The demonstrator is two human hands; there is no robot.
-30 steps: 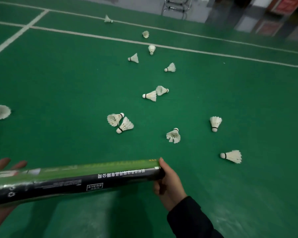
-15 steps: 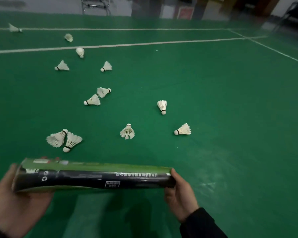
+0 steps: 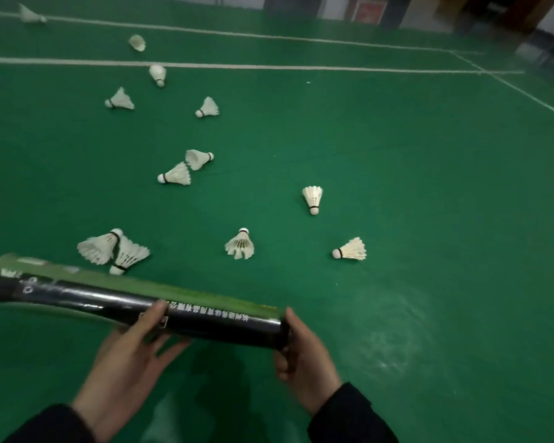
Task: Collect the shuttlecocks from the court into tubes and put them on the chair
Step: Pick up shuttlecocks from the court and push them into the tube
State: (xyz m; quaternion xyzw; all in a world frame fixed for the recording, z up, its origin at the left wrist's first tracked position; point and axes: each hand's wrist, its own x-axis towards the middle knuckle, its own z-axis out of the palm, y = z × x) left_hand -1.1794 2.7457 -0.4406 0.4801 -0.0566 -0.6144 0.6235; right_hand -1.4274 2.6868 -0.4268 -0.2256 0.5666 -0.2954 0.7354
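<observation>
Black-green tube (image 3: pixel 135 298) level; shuttlecocks (image 3: pixel 240 244) scattered.

Green court floor (image 3: pixel 429 187) with white lines (image 3: pixel 269 67); a scuffed pale patch (image 3: pixel 387 330) nearby; dim wall (image 3: pixel 406 14) beyond with a red poster (image 3: pixel 369 11).

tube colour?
Black with a green panel and white print; tube, head view.
</observation>
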